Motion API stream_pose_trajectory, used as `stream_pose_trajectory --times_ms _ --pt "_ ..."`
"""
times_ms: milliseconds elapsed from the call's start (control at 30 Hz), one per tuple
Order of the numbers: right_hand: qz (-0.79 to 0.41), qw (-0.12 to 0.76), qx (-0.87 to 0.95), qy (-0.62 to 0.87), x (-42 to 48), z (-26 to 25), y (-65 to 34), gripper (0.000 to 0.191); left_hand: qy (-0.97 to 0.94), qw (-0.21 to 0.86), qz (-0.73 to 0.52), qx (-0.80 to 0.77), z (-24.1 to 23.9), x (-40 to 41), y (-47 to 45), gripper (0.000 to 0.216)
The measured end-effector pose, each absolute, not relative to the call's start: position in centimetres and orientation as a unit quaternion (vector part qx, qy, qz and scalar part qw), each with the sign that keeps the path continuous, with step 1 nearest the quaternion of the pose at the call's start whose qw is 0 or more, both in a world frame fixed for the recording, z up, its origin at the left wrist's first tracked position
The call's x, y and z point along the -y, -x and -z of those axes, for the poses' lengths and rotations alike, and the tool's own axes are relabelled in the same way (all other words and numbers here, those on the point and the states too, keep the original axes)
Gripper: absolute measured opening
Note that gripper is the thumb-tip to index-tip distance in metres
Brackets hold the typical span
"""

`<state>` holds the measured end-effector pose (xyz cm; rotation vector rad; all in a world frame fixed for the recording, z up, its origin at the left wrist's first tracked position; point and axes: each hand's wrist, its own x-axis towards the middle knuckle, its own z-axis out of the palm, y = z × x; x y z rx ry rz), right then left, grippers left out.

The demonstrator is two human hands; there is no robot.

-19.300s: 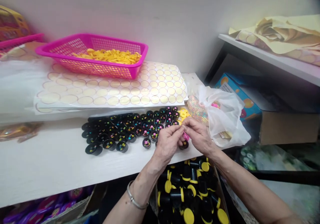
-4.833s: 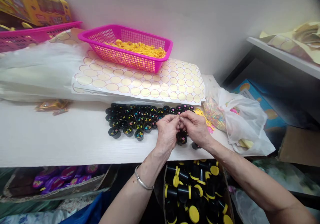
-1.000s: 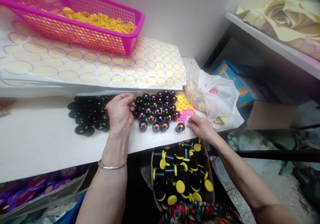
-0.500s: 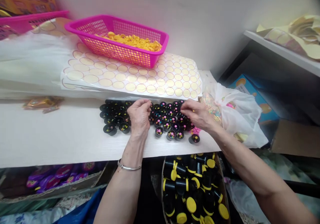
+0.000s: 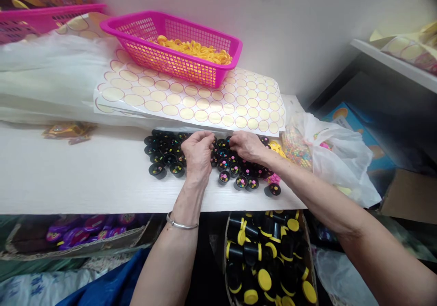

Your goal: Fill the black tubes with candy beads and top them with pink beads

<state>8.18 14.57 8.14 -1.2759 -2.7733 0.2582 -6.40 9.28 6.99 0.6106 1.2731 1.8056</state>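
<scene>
Several small black cups (image 5: 164,160) with coloured beads inside stand in rows on the white table (image 5: 85,183). My left hand (image 5: 198,153) rests over the middle of the rows, fingers curled and pinched at a cup near the back. My right hand (image 5: 246,145) is just to its right, also over the cups, fingertips bent down and pinched together. What either pinch holds is hidden. A few cups (image 5: 241,182) stand loose at the front, near a small heap of pink beads (image 5: 275,178).
A pink basket (image 5: 177,46) of yellow rings sits on a sheet of round stickers (image 5: 205,105) behind the cups. A white plastic bag (image 5: 334,155) of coloured beads lies at the right. Below the table edge a box holds black tubes with yellow caps (image 5: 266,260).
My right hand has moved from the table's front right edge up and left over the cups, close to my left hand, which stayed over the rows.
</scene>
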Motion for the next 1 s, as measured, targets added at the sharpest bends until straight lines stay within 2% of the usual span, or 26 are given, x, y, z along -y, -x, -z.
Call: stream_pose_trajectory --times_ms 400,500,667,733,900,1000 --pt "-0.083 -0.015 0.899 0.429 -14.1 -9.0 -7.2 0.019 -0.245 0.412 -0.717 -0.506 -7.0 -9.4 6.2 0.011" --pt "-0.122 0.039 0.900 0.416 -14.4 -9.5 -8.2 0.016 -0.241 0.411 -0.714 -0.513 -7.0 -9.4 6.2 0.012" --pt "-0.224 0.256 0.822 0.457 -13.0 -11.1 -14.2 0.010 -0.247 0.407 -0.711 -0.517 -7.1 -9.5 6.2 0.013" --pt "-0.242 0.312 0.778 0.489 -11.3 -11.0 -17.7 0.011 -0.254 0.404 -0.713 -0.514 -7.1 -9.7 6.1 0.012" --pt "-0.255 0.306 0.715 0.575 -6.2 -6.7 -24.2 0.010 -0.264 0.401 -0.713 -0.511 -7.0 -9.8 5.5 0.011" --pt "-0.268 0.303 0.712 0.575 -4.3 -4.0 -25.0 0.008 -0.270 0.398 -0.709 -0.516 -6.9 -9.8 5.3 0.012"
